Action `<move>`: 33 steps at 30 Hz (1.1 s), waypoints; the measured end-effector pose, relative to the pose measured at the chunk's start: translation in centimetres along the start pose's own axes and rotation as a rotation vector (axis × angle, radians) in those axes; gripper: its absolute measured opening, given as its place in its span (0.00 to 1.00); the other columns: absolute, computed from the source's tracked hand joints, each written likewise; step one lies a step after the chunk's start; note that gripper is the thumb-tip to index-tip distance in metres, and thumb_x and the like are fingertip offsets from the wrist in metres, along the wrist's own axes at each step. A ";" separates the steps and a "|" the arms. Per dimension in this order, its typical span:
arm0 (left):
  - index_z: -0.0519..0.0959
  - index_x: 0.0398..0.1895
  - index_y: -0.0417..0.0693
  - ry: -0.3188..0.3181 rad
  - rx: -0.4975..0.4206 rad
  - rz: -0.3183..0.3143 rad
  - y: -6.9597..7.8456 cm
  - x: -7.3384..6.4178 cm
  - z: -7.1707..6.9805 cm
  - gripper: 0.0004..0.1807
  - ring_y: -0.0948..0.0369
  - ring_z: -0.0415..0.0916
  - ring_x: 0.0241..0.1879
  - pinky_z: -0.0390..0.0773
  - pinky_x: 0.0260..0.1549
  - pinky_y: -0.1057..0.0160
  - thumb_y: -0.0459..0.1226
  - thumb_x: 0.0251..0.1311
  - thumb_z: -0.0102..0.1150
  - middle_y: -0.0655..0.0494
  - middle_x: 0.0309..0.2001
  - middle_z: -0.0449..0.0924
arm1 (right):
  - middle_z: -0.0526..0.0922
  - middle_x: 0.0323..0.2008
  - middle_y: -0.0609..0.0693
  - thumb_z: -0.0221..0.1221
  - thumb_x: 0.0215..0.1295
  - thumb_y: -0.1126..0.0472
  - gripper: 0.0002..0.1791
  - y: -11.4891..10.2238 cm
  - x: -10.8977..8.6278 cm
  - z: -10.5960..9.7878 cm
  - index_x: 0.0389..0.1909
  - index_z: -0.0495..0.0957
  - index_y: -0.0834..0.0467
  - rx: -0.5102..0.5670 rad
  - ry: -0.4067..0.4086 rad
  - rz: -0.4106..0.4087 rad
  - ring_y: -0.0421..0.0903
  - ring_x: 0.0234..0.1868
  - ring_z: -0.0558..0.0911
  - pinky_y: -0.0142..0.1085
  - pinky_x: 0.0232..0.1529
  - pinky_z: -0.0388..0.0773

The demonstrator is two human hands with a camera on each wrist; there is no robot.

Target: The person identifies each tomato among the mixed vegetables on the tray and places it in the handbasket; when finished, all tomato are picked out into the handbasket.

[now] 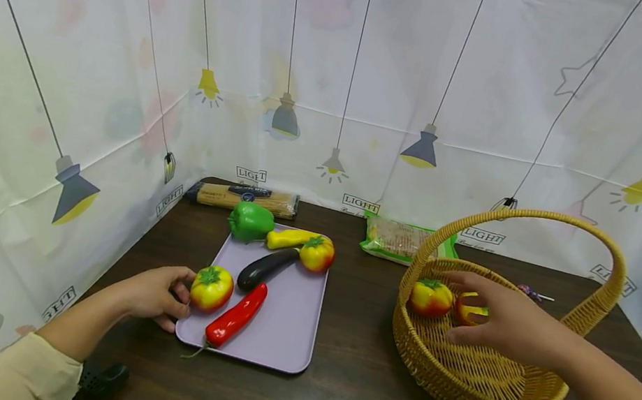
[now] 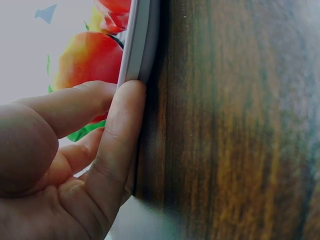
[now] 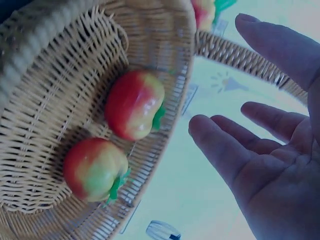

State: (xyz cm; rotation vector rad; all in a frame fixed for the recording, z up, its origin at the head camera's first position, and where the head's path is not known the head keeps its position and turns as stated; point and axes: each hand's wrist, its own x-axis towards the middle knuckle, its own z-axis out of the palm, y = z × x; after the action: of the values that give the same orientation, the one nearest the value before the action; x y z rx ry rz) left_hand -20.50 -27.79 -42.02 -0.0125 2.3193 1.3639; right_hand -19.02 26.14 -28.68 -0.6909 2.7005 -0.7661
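Note:
My left hand (image 1: pixel 155 293) pinches the left rim of a lilac tray (image 1: pixel 289 315) between thumb and fingers, close in the left wrist view. On the tray lie a red-and-yellow toy tomato (image 1: pixel 211 288) beside that hand, a red chili pepper (image 1: pixel 236 317), an eggplant (image 1: pixel 267 269), a yellow pepper (image 1: pixel 289 238), a green bell pepper (image 1: pixel 250 222) and another toy tomato (image 1: pixel 317 254). Over the wicker basket (image 1: pixel 416 357) my right hand (image 1: pixel 505 319) hangs with fingers spread, holding nothing. Two toy tomatoes (image 3: pixel 134 105) lie inside the basket, one partly hidden by the hand in the head view.
Behind the tray lies a pack of spaghetti (image 1: pixel 251 200). A green-edged food packet (image 1: pixel 403 240) is at the back middle, and a wrapped lollipop (image 1: pixel 531 292) lies behind the basket. The basket's tall handle (image 1: pixel 547 217) arches up. Printed white cloth surrounds the dark table (image 1: pixel 355 376).

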 end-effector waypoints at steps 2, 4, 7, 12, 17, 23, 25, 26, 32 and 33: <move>0.65 0.67 0.35 -0.001 0.002 0.002 0.0 0.0 0.0 0.35 0.50 0.77 0.35 0.87 0.32 0.55 0.24 0.57 0.70 0.41 0.44 0.69 | 0.67 0.69 0.67 0.72 0.61 0.47 0.47 -0.5 0.0 0.2 0.75 0.60 0.59 0.008 -0.017 -0.001 0.67 0.66 0.71 0.56 0.55 0.80; 0.65 0.67 0.35 -0.001 0.005 0.003 0.0 0.0 0.0 0.35 0.50 0.77 0.35 0.87 0.32 0.55 0.24 0.57 0.70 0.41 0.44 0.69 | 0.65 0.70 0.68 0.72 0.60 0.48 0.49 -0.8 0.0 0.4 0.76 0.59 0.59 0.039 -0.041 0.000 0.67 0.65 0.72 0.54 0.54 0.81; 0.65 0.67 0.35 -0.002 0.003 0.002 0.0 0.0 0.0 0.35 0.50 0.77 0.35 0.87 0.32 0.54 0.24 0.57 0.70 0.41 0.43 0.69 | 0.65 0.70 0.67 0.73 0.60 0.48 0.50 -1.1 0.0 0.7 0.77 0.58 0.58 0.075 -0.067 0.015 0.67 0.65 0.73 0.53 0.54 0.81; 0.65 0.67 0.35 -0.002 -0.001 0.007 0.0 0.0 -0.1 0.35 0.50 0.77 0.35 0.88 0.32 0.54 0.24 0.57 0.70 0.41 0.43 0.69 | 0.66 0.70 0.65 0.73 0.60 0.48 0.49 -1.9 0.1 1.1 0.77 0.58 0.56 0.091 -0.090 -0.010 0.67 0.65 0.72 0.55 0.55 0.81; 0.65 0.67 0.34 -0.001 -0.003 0.009 0.0 0.0 -0.1 0.35 0.50 0.77 0.35 0.88 0.32 0.54 0.24 0.57 0.69 0.41 0.43 0.69 | 0.69 0.70 0.62 0.72 0.61 0.48 0.48 -2.8 0.4 1.6 0.77 0.59 0.55 0.066 -0.116 -0.061 0.65 0.65 0.73 0.55 0.54 0.81; 0.65 0.67 0.34 -0.002 -0.002 0.012 -0.1 0.0 -0.1 0.35 0.50 0.77 0.34 0.87 0.31 0.54 0.24 0.57 0.69 0.41 0.43 0.69 | 0.67 0.71 0.60 0.72 0.60 0.46 0.49 -4.3 1.3 2.3 0.78 0.59 0.51 0.081 -0.136 -0.052 0.63 0.67 0.72 0.56 0.57 0.79; 0.65 0.67 0.34 -0.001 -0.004 0.010 -0.1 0.0 -0.1 0.35 0.50 0.77 0.34 0.87 0.31 0.54 0.24 0.57 0.69 0.41 0.43 0.69 | 0.67 0.72 0.59 0.72 0.60 0.45 0.49 -4.7 1.7 2.5 0.78 0.59 0.50 0.087 -0.142 -0.043 0.63 0.67 0.72 0.57 0.59 0.77; 0.65 0.67 0.34 0.000 -0.005 0.010 -0.2 0.0 -0.1 0.35 0.50 0.77 0.34 0.87 0.31 0.54 0.24 0.57 0.69 0.41 0.43 0.69 | 0.67 0.72 0.58 0.72 0.60 0.44 0.49 -5.0 1.9 2.6 0.78 0.58 0.49 0.089 -0.144 -0.043 0.63 0.68 0.71 0.58 0.60 0.76; 0.65 0.67 0.34 0.001 -0.017 0.015 -0.1 -0.2 0.0 0.35 0.50 0.77 0.34 0.87 0.31 0.54 0.24 0.57 0.69 0.41 0.43 0.70 | 0.67 0.72 0.58 0.72 0.60 0.44 0.49 -6.1 3.7 3.3 0.78 0.59 0.50 0.075 -0.157 -0.053 0.63 0.69 0.70 0.58 0.63 0.73; 0.65 0.67 0.34 0.001 -0.019 0.014 0.0 -0.2 0.1 0.34 0.50 0.77 0.34 0.88 0.31 0.54 0.24 0.57 0.69 0.41 0.43 0.70 | 0.67 0.72 0.58 0.72 0.60 0.44 0.49 -6.2 4.0 3.4 0.78 0.59 0.50 0.072 -0.158 -0.052 0.62 0.69 0.70 0.58 0.62 0.74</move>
State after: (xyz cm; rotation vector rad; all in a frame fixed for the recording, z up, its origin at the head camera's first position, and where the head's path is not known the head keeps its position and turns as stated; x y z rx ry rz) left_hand -20.28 -27.77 -41.98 -0.0025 2.3116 1.3927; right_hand -18.88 18.00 -28.56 -0.7735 2.5100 -0.7818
